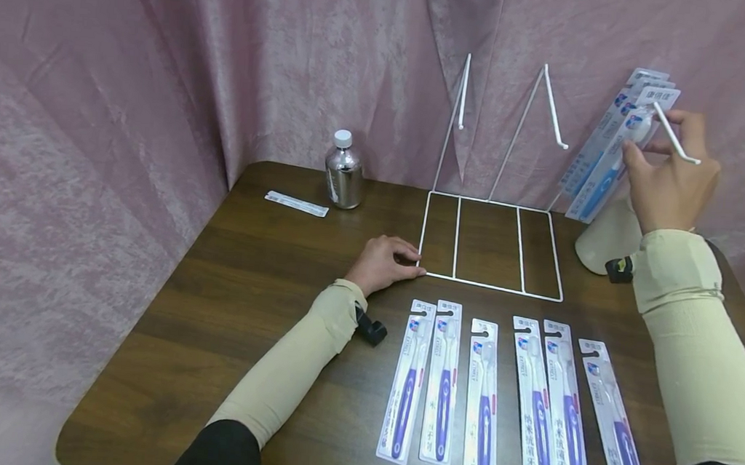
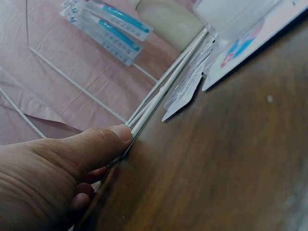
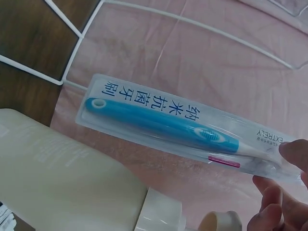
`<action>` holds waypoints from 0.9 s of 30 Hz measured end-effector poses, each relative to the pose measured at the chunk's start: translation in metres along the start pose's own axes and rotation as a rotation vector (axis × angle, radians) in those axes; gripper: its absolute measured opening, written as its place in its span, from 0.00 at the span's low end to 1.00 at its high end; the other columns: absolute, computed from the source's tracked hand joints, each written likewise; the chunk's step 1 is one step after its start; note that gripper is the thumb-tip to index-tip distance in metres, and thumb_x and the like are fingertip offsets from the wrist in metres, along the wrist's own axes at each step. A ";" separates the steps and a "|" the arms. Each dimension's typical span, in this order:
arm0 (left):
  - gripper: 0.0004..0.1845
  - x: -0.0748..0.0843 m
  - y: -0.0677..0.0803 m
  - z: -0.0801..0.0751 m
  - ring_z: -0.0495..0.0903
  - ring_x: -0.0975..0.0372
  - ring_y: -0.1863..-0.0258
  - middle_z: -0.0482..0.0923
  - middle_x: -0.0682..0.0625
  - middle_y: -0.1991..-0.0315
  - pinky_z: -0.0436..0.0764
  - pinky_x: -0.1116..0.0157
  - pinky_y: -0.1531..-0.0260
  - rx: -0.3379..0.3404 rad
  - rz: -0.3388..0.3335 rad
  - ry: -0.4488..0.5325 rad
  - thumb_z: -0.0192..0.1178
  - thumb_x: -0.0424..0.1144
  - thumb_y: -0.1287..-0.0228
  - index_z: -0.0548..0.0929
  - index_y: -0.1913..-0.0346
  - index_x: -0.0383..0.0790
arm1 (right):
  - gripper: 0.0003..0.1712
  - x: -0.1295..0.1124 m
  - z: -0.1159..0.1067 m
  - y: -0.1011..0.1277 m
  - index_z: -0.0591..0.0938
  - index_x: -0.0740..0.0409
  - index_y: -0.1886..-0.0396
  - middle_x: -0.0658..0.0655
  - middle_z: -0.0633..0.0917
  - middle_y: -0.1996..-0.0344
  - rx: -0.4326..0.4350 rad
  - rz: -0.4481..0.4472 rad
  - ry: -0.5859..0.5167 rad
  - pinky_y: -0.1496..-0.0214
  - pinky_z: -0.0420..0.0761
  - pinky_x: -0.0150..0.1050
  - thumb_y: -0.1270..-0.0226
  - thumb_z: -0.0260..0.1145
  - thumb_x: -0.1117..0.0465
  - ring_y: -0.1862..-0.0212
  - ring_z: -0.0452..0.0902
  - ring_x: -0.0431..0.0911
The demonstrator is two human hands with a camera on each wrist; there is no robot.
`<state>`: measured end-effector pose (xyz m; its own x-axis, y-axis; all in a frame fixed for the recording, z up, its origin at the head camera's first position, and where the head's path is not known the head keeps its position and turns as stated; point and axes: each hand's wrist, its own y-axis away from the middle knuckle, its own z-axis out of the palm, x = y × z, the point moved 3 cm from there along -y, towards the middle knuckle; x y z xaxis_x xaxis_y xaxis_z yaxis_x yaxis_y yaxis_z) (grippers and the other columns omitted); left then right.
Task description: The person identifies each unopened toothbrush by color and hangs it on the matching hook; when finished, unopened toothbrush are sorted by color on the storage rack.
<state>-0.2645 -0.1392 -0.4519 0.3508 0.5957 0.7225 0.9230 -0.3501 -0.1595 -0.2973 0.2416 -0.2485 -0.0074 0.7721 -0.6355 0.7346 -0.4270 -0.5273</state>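
My right hand [image 1: 675,176] pinches the upper part of a packaged blue toothbrush [image 1: 596,188] between thumb and fingers, at the right hook [image 1: 677,140] of a white wire rack [image 1: 456,239]. More blue toothbrush packs [image 1: 585,154] hang behind it on that hook. In the right wrist view, the blue handle [image 3: 159,125] shows through clear plastic. Whether the held pack's hole is fully on the hook cannot be told. My left hand [image 1: 383,262] grips the rack's front left corner, with the thumb [image 2: 108,142] against the wire. The left and middle hooks carry nothing.
Several packaged purple toothbrushes [image 1: 444,384] lie in a row in front of the rack. A beige bottle [image 1: 609,233] stands beside the rack on the right. At the back left are a silver bottle [image 1: 345,176] with a white cap and a thin white strip [image 1: 296,203].
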 end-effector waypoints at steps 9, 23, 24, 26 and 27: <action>0.15 0.001 0.001 0.000 0.84 0.61 0.46 0.90 0.56 0.51 0.79 0.64 0.40 -0.003 -0.008 0.008 0.80 0.49 0.41 0.95 0.55 0.47 | 0.25 0.001 0.000 -0.004 0.80 0.28 0.39 0.48 0.90 0.49 -0.034 0.010 -0.035 0.59 0.63 0.24 0.34 0.75 0.48 0.53 0.85 0.31; 0.15 -0.001 0.002 0.004 0.84 0.63 0.46 0.90 0.56 0.51 0.78 0.66 0.41 -0.020 -0.018 -0.008 0.80 0.49 0.40 0.95 0.54 0.47 | 0.18 0.018 -0.058 0.052 0.88 0.48 0.45 0.28 0.85 0.62 -0.056 -0.061 0.006 0.64 0.64 0.23 0.32 0.72 0.51 0.69 0.68 0.21; 0.15 -0.001 0.002 0.004 0.84 0.63 0.46 0.90 0.56 0.51 0.78 0.66 0.41 -0.018 -0.016 -0.006 0.80 0.49 0.40 0.95 0.54 0.47 | 0.18 0.020 -0.063 0.059 0.88 0.53 0.46 0.23 0.82 0.65 -0.091 -0.087 0.023 0.65 0.63 0.21 0.31 0.72 0.51 0.72 0.65 0.19; 0.15 -0.002 0.001 0.004 0.84 0.63 0.47 0.90 0.57 0.51 0.79 0.67 0.43 -0.009 -0.014 0.000 0.81 0.49 0.41 0.95 0.54 0.47 | 0.17 0.025 -0.072 0.073 0.88 0.59 0.48 0.15 0.72 0.70 -0.181 -0.139 0.056 0.69 0.63 0.19 0.30 0.72 0.53 0.74 0.65 0.16; 0.15 -0.002 0.001 0.003 0.84 0.63 0.47 0.90 0.57 0.52 0.79 0.67 0.43 -0.002 -0.015 0.005 0.81 0.48 0.42 0.95 0.55 0.47 | 0.17 0.028 -0.075 0.079 0.88 0.60 0.50 0.13 0.69 0.72 -0.230 -0.162 0.073 0.70 0.63 0.19 0.29 0.72 0.53 0.74 0.64 0.15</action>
<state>-0.2635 -0.1387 -0.4555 0.3365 0.5972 0.7281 0.9277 -0.3429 -0.1474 -0.1881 0.2649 -0.2655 -0.0942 0.8570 -0.5066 0.8627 -0.1837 -0.4711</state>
